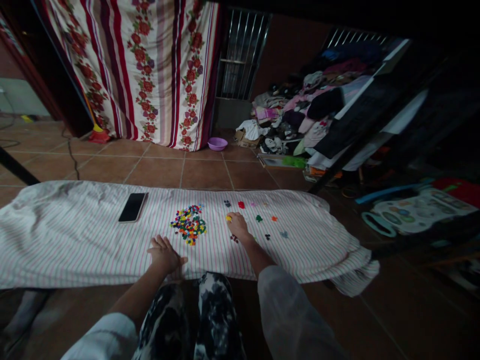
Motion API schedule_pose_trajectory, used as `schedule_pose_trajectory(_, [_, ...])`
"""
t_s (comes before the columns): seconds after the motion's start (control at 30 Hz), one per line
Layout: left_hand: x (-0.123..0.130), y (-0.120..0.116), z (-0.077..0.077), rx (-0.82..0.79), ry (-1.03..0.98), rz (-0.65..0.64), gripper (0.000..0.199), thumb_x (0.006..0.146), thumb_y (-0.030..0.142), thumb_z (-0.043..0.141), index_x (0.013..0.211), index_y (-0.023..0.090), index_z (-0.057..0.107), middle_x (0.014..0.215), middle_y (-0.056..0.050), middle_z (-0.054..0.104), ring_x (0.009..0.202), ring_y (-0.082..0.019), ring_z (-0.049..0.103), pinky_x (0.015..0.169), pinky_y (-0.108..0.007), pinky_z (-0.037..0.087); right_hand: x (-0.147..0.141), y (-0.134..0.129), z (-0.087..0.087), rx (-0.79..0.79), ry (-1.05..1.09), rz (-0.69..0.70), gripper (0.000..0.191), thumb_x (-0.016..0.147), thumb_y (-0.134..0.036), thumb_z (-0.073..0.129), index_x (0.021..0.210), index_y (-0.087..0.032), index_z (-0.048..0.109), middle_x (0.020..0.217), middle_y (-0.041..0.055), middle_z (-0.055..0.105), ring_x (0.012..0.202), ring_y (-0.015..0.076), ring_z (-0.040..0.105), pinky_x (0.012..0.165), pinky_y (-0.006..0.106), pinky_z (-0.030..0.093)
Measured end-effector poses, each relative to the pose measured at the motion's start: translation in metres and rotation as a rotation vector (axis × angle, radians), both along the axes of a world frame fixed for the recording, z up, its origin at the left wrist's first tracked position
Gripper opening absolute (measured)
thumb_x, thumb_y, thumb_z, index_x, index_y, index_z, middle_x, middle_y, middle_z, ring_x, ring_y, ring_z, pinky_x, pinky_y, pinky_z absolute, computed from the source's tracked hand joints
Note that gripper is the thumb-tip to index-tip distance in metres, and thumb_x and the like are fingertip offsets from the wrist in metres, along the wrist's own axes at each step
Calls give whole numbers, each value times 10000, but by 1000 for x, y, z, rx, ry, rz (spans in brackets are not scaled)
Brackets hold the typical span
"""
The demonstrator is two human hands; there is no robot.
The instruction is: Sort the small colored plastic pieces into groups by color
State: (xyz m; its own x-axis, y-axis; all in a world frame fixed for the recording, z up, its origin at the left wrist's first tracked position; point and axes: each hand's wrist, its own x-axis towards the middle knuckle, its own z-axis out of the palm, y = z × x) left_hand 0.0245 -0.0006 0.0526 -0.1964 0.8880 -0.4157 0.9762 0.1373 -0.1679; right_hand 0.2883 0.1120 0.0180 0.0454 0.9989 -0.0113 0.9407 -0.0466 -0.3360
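Small multicoloured pieces lie in a loose pile on the striped cloth, too small to name exactly. My left hand rests palm down near the cloth's front edge, fingers spread and holding nothing. To the right of the pile, my right hand has its fingers drawn together at a small yellow group; whether a piece is between the fingertips is hidden. Around it sit small one-colour groups: red, dark grey, green, orange, black, grey-blue and brown.
A phone lies left of the pile on the striped cloth. Beyond are a tiled floor, a purple basin, a floral curtain and heaped clothes. My knees are below the front edge.
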Motion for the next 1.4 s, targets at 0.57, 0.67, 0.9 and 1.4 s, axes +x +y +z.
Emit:
schedule_pose_trajectory(0.57, [1,-2,1,-20,45,-21,1020,804,692,338,1440,-86,166,1502,-364,114,1393,-508,155,988,-580,349,-1,6,-3,-4,57,46,286,839,-131,538,1080,-196,677,1066,63,609,974,138,580,854,202,406])
schedule_pose_trajectory(0.67, [1,-2,1,-15,42,-26,1012,806,681,346,1438,-90,168,1501,-366,117,1389,-517,156,983,-586,349,-1,6,-1,-8,51,64,304,829,-127,549,1097,-196,676,1066,63,616,1016,143,565,884,199,392])
schedule_pose_trajectory(0.9, [0,-2,0,20,6,-23,1045,782,711,351,1432,-91,187,1494,-365,141,1382,-528,163,982,-600,339,-4,2,7,33,53,54,298,823,-176,593,1110,-191,671,1107,76,611,1039,157,553,925,227,388])
schedule_pose_trajectory(1.4, [-1,-3,1,17,-5,-22,1034,790,689,362,1430,-101,178,1497,-363,129,1387,-524,153,991,-594,333,-72,-42,0,-52,126,236,182,827,-223,601,991,-211,678,1021,35,643,886,132,592,791,218,412])
